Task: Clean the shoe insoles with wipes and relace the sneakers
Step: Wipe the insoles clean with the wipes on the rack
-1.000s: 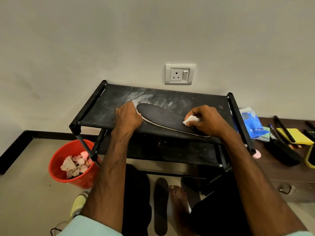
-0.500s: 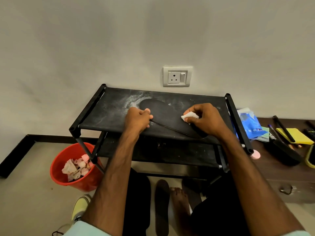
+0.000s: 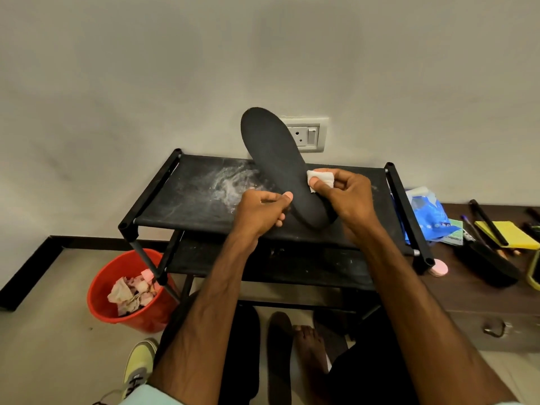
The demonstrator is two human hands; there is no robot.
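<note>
A red bucket [image 3: 140, 321] stands on the floor at the left, holding crumpled used wipes [image 3: 128, 293]. Nearer, at the bottom edge, is the toe of a pale yellow sneaker [image 3: 137, 363]. Behind the bucket, a black two-tier shoe rack [image 3: 181, 200] stands against the wall, its top shelf dusted with white powder. Above the rack's middle, the left hand [image 3: 260, 211] has its fingers curled and pinches the left edge of a black insole [image 3: 277, 162] with the thumb on top. The insole is lifted off the shelf and tilted, toe end up in front of a wall socket [image 3: 308, 135]. The right hand [image 3: 347, 197] pinches a folded white wipe [image 3: 321, 178] against the insole's right edge. Below, a second insole [image 3: 280, 355] lies on the floor beside a bare foot [image 3: 309, 349]. At the right, a blue wipes pack [image 3: 429, 211] and a yellow notepad [image 3: 514, 235] rest on a brown cabinet [image 3: 467, 287].
</note>
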